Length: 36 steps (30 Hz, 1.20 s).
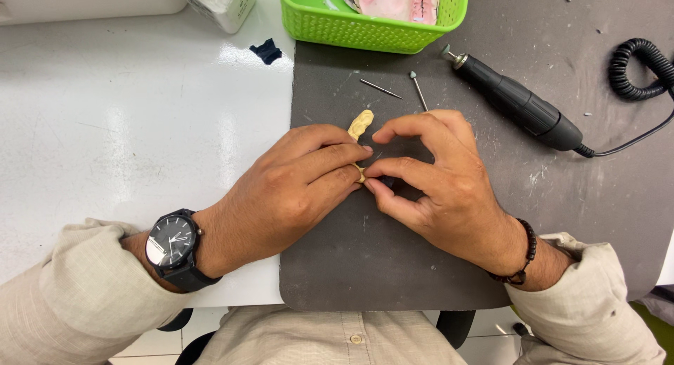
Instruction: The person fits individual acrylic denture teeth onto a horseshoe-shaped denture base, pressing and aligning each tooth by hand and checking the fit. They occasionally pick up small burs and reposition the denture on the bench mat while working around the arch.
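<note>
My hands (365,172) cover most of the small tan piece (361,123); I can't tell its full shape. Beyond them, the green basket (372,29) is cut off at the top edge, its pink contents (393,0) unclear.

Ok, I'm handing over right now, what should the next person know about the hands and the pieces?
Left hand: fingertips pinched on a small tan piece.
Right hand: fingertips pinched on the same piece, over the dark mat.
A second tan piece lies on the mat just beyond the fingers.
Black rotary tool and two thin bits lie untouched; green basket behind.
</note>
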Available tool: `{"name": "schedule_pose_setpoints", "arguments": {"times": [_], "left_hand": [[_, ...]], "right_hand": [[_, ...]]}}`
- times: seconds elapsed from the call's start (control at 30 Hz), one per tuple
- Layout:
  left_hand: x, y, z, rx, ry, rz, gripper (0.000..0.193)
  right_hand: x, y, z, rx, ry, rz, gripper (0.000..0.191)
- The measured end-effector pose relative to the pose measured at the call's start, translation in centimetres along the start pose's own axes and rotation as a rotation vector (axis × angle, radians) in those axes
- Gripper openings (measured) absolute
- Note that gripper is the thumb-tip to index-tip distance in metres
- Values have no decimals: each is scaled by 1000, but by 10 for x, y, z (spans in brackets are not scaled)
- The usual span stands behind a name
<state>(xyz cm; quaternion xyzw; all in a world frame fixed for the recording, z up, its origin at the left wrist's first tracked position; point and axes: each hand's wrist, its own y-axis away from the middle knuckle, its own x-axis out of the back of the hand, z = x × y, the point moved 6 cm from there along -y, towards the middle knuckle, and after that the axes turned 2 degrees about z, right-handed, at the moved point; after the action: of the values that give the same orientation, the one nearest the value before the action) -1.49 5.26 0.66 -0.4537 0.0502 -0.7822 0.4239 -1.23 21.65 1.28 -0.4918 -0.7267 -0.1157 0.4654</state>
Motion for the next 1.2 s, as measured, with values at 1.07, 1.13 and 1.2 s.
{"name": "schedule_pose_setpoints", "arguments": {"times": [1.07, 1.13, 1.2], "left_hand": [[-6, -4, 6, -18, -52, -27, 19], [-7, -3, 6, 6, -55, -30, 21], [-9, -4, 5, 36, -55, -35, 18]], "right_hand": [[10, 4, 24, 32, -124, -123, 29], [9, 5, 24, 24, -132, -122, 29], [7, 7, 22, 26, -143, -115, 28]]}}
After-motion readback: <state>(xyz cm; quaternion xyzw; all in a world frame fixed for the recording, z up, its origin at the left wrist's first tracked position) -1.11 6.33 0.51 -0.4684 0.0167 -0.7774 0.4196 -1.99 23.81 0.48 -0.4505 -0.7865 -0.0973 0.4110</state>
